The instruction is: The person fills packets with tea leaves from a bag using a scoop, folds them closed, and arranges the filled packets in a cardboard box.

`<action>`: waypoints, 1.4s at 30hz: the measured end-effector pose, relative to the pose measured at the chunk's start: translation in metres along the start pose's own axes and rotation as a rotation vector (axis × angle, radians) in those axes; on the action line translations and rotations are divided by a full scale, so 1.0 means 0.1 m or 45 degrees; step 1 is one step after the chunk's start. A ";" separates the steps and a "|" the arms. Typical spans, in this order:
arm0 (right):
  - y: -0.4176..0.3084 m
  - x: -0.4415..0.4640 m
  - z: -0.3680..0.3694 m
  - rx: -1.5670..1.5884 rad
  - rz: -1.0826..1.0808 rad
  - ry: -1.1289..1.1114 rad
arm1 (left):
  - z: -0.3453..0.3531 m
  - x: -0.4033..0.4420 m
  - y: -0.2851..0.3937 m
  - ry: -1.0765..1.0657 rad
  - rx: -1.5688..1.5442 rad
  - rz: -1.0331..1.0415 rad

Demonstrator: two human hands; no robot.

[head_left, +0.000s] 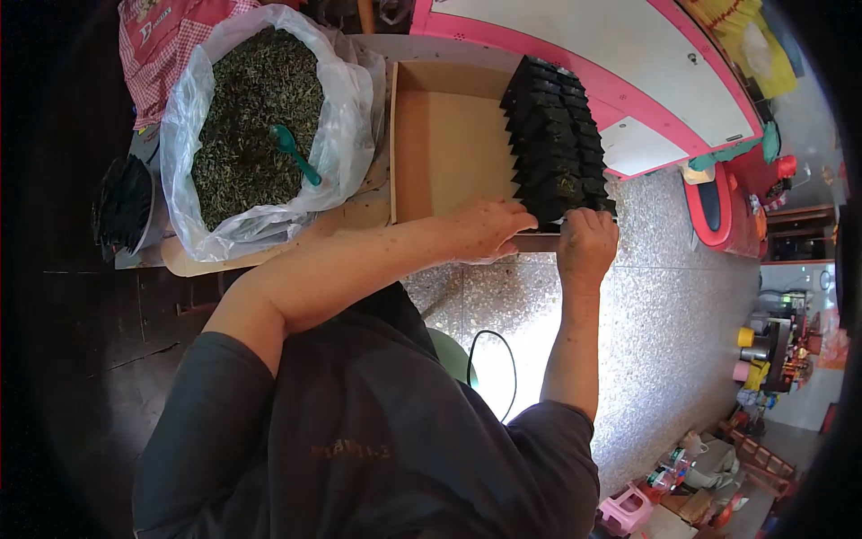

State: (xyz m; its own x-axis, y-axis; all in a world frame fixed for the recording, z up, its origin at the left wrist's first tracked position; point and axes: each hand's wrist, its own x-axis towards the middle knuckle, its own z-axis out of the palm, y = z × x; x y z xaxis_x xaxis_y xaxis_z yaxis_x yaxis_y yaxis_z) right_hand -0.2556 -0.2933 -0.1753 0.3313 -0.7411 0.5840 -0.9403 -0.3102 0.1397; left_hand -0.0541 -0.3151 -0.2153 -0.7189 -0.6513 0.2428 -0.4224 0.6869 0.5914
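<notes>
A shallow cardboard box (458, 144) holds black packets (557, 135) standing on edge in two tight rows along its right side. At the near end of these rows, my right hand (588, 244) has its fingers curled over a black packet, which they partly cover. My left hand (489, 230) reaches over the box's near edge, its fingers stretched towards the same end of the rows and its thumb apart. Left of the box, a clear plastic bag (355, 135) stands wide open, full of dried tea leaves (256, 99). A green scoop (294, 154) lies on the leaves.
More black packets (124, 205) sit in a container at the far left, beside a red checked cloth bag (175, 54). A pink-and-white cabinet (611, 45) stands behind the box. On the floor at right are a red basin (714, 216) and a pink stool (628, 510).
</notes>
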 end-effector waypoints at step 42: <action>-1.77 0.54 -0.03 0.825 -0.494 -0.098 | -1.04 -2.17 0.17 0.762 0.289 0.023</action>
State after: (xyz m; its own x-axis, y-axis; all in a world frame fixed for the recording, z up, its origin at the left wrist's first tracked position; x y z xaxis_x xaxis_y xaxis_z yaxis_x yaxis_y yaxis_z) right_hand -0.0718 -0.2770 -0.1662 0.6558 -0.5395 0.5281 -0.5293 -0.8274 -0.1880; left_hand 0.1521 -0.1955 -0.1775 -0.3224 -0.6611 0.6775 -0.5666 0.7081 0.4213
